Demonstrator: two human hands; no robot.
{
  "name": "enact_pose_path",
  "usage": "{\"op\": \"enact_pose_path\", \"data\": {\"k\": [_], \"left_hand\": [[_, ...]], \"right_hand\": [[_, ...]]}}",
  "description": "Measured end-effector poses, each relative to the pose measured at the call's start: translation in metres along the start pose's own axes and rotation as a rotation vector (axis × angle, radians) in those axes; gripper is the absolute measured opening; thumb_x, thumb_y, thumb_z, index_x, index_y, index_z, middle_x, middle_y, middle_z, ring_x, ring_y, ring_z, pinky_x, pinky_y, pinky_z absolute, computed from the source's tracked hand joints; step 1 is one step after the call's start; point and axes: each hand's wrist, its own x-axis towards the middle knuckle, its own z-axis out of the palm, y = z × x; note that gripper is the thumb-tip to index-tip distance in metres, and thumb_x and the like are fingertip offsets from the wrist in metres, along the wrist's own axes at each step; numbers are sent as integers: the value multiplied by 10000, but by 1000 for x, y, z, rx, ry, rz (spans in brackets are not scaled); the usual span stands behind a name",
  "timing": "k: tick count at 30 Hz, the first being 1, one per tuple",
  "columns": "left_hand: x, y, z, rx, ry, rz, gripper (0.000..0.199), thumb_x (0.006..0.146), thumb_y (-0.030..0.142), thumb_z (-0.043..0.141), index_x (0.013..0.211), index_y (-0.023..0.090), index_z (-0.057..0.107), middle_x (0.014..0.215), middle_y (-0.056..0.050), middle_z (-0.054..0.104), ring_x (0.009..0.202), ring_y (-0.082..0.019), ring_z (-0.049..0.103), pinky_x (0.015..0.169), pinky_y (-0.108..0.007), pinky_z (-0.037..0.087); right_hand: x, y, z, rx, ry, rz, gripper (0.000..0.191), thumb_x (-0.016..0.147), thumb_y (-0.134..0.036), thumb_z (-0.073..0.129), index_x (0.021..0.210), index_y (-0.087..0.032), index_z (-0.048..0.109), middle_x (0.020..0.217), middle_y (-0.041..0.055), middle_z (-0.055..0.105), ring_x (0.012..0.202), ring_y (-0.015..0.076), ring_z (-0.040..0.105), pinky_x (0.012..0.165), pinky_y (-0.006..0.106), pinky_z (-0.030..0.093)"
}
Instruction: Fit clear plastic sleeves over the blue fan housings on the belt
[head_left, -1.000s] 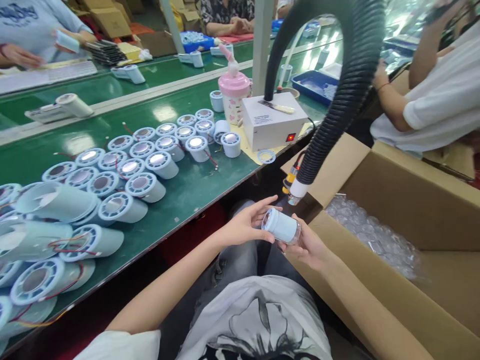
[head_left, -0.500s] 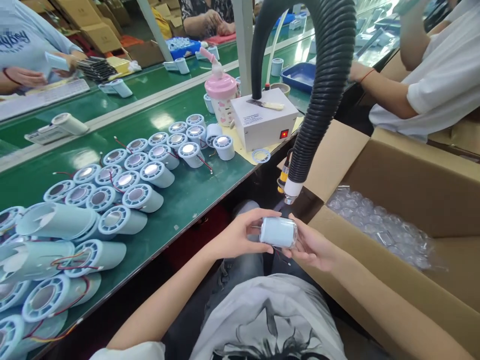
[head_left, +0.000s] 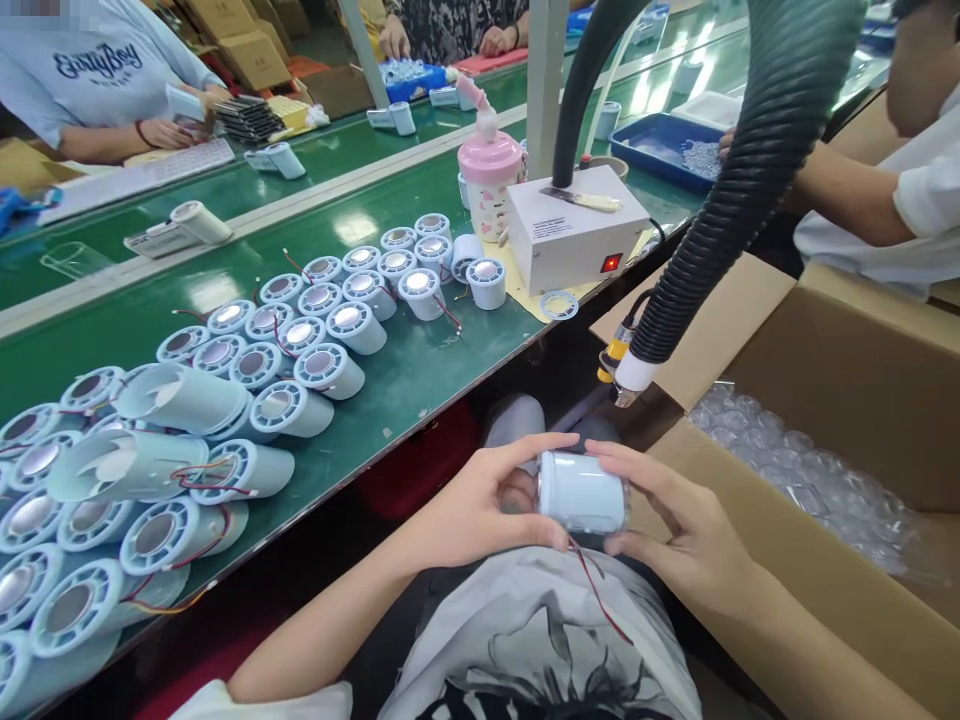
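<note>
Over my lap is a light-blue cylindrical housing [head_left: 586,492] with a clear plastic cover around it, lying sideways. My left hand [head_left: 484,505] grips its left end between thumb and fingers. Closed around the right end is my right hand [head_left: 686,525], fingers on top and thumb below. A thin red and black wire [head_left: 596,595] dangles from the housing. To my left, many similar light-blue housings [head_left: 328,368] with silver discs in their ends stand or lean on the green bench [head_left: 390,390]. Two longer light-blue shells [head_left: 131,465] lie on top of them.
A black ribbed hose [head_left: 720,250] with a metal nozzle [head_left: 624,395] hangs above my hands, beside a white box [head_left: 574,235] with a red switch. An open carton [head_left: 847,350] at right holds clear plastic covers [head_left: 795,470]. A pink-lidded cup [head_left: 491,185] stands behind. Co-workers sit around.
The housing is nearer my body, and its wire now hangs down over my shirt. My right hand has shifted its fingers onto the top of the right end. The view has turned slightly left.
</note>
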Motion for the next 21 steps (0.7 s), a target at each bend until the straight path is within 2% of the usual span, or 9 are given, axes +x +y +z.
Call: {"op": "enact_pose_path", "data": {"k": [2,4,7,11,14,16,18,20,21], "left_hand": [[-2,0,0,21,-18,62,771,676,233,820,1371,243,488,1283,-105,589,1138,-269,600,980,-391,504],[-3,0,-1,5,-47,79,735,718,190,783,1382,260,479,1360,-109,537,1209,-278,558,1011,-404,486],[-5,-3,-2,-65,-97,36,734,777,168,725,1431,273,409,1353,-114,549,1177,-265,589,980,-404,505],[-1,-16,-2,-111,-136,-25,808,761,171,741,1460,286,352,1260,-88,618,1095,-241,630,951,-382,512],[6,-28,0,-9,-76,-81,814,751,221,756,1458,275,355,1191,-63,651,1062,-223,634,951,-366,506],[9,-29,-3,79,-46,-107,786,727,253,776,1425,261,415,1242,-61,628,1107,-230,612,975,-353,490],[11,-20,-17,173,-45,-121,733,697,279,796,1364,256,493,1286,-55,607,1122,-236,607,961,-324,497],[14,0,-43,318,13,-110,673,687,322,798,1305,261,540,1200,-33,653,1025,-216,647,857,-272,536],[18,13,-57,386,120,-65,639,691,355,790,1277,263,554,1156,-21,671,965,-201,660,788,-244,546]], "right_hand": [[-1,-5,1,273,-8,207,510,868,-306,688,1346,-298,512,1291,83,616,1131,259,624,936,370,553],[-1,-9,1,437,-7,317,459,861,-320,694,1302,-291,570,1166,67,691,995,250,691,855,358,594],[-1,-10,-3,352,25,306,454,779,-205,765,1210,-310,666,1118,21,721,914,225,713,839,310,595],[1,-8,3,197,44,298,523,706,-62,743,1139,-353,708,1068,-44,737,813,169,719,773,227,590],[2,-4,17,198,-47,462,532,722,-96,719,1208,-307,672,903,-39,763,749,178,721,741,260,600],[3,4,17,215,-98,469,569,736,-194,740,1286,-269,617,934,-9,760,794,202,720,786,310,595],[3,20,-1,186,-46,430,577,746,-360,751,1294,-248,610,1031,32,743,865,225,708,837,349,575],[4,43,-39,83,150,458,509,782,-528,681,1190,-223,671,1020,58,733,875,227,691,832,352,562],[4,57,-63,20,284,512,475,818,-578,618,1105,-208,696,948,60,731,838,215,684,794,340,562]]}}
